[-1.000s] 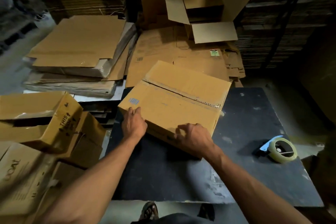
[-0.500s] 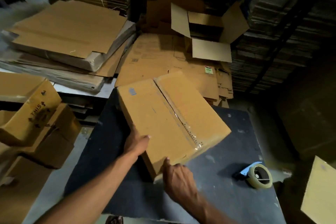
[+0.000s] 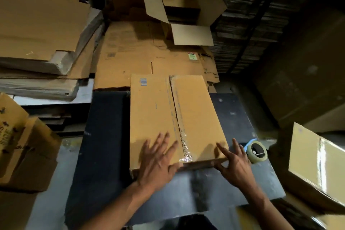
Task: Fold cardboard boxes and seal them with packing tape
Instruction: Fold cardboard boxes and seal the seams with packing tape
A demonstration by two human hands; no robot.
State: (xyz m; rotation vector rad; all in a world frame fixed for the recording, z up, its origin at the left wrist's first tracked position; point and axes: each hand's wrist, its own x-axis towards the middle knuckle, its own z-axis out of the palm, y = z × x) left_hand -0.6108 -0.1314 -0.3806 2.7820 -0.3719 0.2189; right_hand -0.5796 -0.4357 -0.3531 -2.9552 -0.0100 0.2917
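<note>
Cardboard box, closed and flat-topped, sits centre frame on the dark table, long axis running away from the camera. Clear tape strip down the centre seam, wrinkled and glossy at the near end where it wraps over the edge.

Left hand: fingers spread and straight, palm down on the near left part of the box top, heel hanging over the near edge. Not gripping, just lying flat on the cardboard; slightly motion-blurred.

Right hand: also spread, fingers straight, at the near right corner of the box. Fingertips reach onto the top face, thumb along the near side wall. Holding nothing. Can't tell how firmly it presses.

Box therefore sits ahead of and between both hands, near edge under the palms, tape seam running between them.

Roll of packing tape on a blue-handled dispenser lies on the table just right of the right hand, not touched.

Surroundings, left to right: printed cartons stacked lower left, flattened cardboard stacks upper left, flat sheets behind the table, an open box with flaps up top centre, another taped box at right edge.
</note>
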